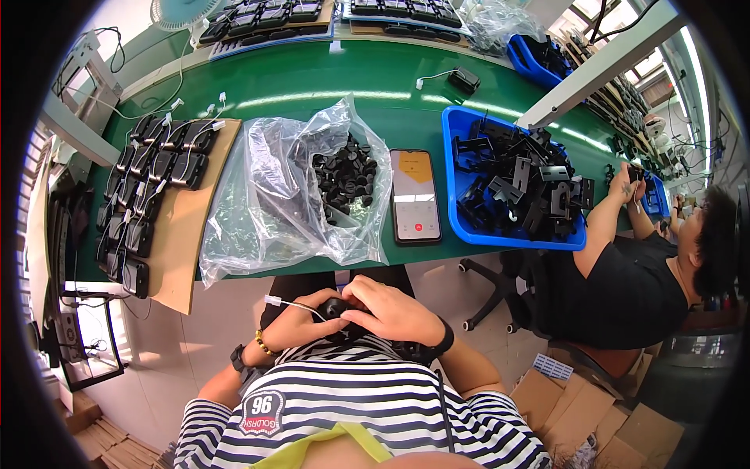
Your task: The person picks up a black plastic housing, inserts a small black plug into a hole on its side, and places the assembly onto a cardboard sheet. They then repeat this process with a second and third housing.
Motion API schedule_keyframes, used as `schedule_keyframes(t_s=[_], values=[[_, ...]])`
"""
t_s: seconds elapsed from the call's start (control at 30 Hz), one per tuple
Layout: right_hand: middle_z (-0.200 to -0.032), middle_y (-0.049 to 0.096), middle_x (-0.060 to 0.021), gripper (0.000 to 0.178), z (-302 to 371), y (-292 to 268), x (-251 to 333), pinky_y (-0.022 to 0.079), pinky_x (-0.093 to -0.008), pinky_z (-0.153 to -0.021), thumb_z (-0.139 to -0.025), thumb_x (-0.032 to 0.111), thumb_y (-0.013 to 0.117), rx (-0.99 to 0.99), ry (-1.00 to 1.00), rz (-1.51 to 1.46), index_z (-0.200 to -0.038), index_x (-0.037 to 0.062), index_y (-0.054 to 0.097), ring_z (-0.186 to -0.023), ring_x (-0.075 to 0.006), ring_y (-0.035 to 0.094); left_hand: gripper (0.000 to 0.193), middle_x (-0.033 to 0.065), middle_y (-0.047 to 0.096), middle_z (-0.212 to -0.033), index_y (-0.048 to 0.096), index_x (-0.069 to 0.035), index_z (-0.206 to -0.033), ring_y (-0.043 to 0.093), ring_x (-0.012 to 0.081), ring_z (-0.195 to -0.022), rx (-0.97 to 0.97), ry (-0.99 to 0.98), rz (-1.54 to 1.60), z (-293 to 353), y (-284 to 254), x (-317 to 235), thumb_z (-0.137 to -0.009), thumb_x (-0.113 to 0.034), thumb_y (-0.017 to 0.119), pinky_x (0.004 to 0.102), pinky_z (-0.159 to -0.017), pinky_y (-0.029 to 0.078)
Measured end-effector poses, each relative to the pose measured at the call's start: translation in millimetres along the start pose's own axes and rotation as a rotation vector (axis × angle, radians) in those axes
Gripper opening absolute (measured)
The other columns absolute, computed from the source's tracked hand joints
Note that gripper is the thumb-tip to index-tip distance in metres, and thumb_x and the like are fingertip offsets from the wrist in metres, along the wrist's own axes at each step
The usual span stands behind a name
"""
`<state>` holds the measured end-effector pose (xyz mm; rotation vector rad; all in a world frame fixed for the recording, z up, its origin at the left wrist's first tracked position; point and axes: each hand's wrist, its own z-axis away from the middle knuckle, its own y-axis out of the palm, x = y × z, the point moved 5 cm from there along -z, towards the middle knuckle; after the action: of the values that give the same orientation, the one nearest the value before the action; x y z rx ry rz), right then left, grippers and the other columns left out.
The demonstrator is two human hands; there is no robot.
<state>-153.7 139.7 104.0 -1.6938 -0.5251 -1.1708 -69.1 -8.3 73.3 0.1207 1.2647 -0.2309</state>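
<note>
Close to my body, below the table's front edge, both hands are closed round a small black device (334, 308) with a rounded front. A thin white cable (295, 302) with a white plug runs out of it to the left. My left hand (306, 322) grips its left side. My right hand (394, 314) lies over its right side, fingers bent onto the top, and hides much of it. Straight ahead, a clear plastic bag (269, 187) lies open on the table, with small round black parts (345, 181) heaped in it.
Cabled black devices (160, 166) stand in rows on cardboard (191, 227) at left. A phone (416, 195) lies between the bag and a blue bin (512, 241) of black brackets (531, 176). Another black device (464, 80) lies farther back. A co-worker (625, 289) sits at right.
</note>
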Motion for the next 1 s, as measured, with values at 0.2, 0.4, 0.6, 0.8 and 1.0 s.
schedule_keyframes(t_s=[0.2,0.4,0.6,0.8,1.0], values=[[-0.100,0.062,-0.0186,0.031,0,5,-3,0.052,-0.0429,-0.075,-0.097,0.027,0.067,0.054,0.112,-0.003,-0.107,0.0006,0.054,-0.087,-0.0378,0.064,0.041,0.0091,0.068,-0.108,0.062,0.000,-0.123,0.062,0.0131,-0.099,-0.009,0.079,-0.037,2,-1,-1,-0.091,-0.019,0.077,0.0287,-0.089,0.049],[-0.100,0.059,-0.0143,0.031,-3,11,-2,0.055,-0.0362,-0.077,-0.096,0.023,0.070,0.065,0.178,0.092,-0.110,-0.0007,0.055,-0.088,-0.0276,0.067,0.040,0.0086,0.067,-0.105,0.062,0.000,-0.124,0.061,0.0131,-0.097,0.008,0.128,-0.074,0,0,-4,-0.091,-0.018,0.076,0.0293,-0.088,0.049],[-0.098,0.061,-0.0172,0.032,4,5,1,0.053,-0.0395,-0.078,-0.095,0.024,0.070,0.032,0.035,-0.094,-0.109,-0.0009,0.055,-0.088,-0.0324,0.065,0.038,0.0082,0.067,-0.105,0.061,0.000,-0.123,0.061,0.0126,-0.098,0.023,0.072,-0.040,2,-3,-4,-0.091,-0.017,0.075,0.0292,-0.089,0.049],[-0.096,0.062,-0.0168,0.032,6,4,1,0.053,-0.0390,-0.078,-0.095,0.026,0.070,0.006,0.083,-0.086,-0.108,-0.0007,0.056,-0.087,-0.0323,0.065,0.039,0.0082,0.067,-0.108,0.061,-0.001,-0.123,0.061,0.0127,-0.098,0.023,0.006,0.013,2,-1,1,-0.091,-0.017,0.075,0.0294,-0.089,0.049],[-0.097,0.062,-0.0169,0.031,5,7,-2,0.053,-0.0397,-0.078,-0.095,0.026,0.070,0.014,0.162,-0.085,-0.106,-0.0003,0.057,-0.087,-0.0325,0.066,0.041,0.0083,0.067,-0.108,0.061,-0.001,-0.124,0.061,0.0129,-0.098,0.035,0.006,-0.019,1,2,-3,-0.089,-0.017,0.076,0.0295,-0.089,0.049]])
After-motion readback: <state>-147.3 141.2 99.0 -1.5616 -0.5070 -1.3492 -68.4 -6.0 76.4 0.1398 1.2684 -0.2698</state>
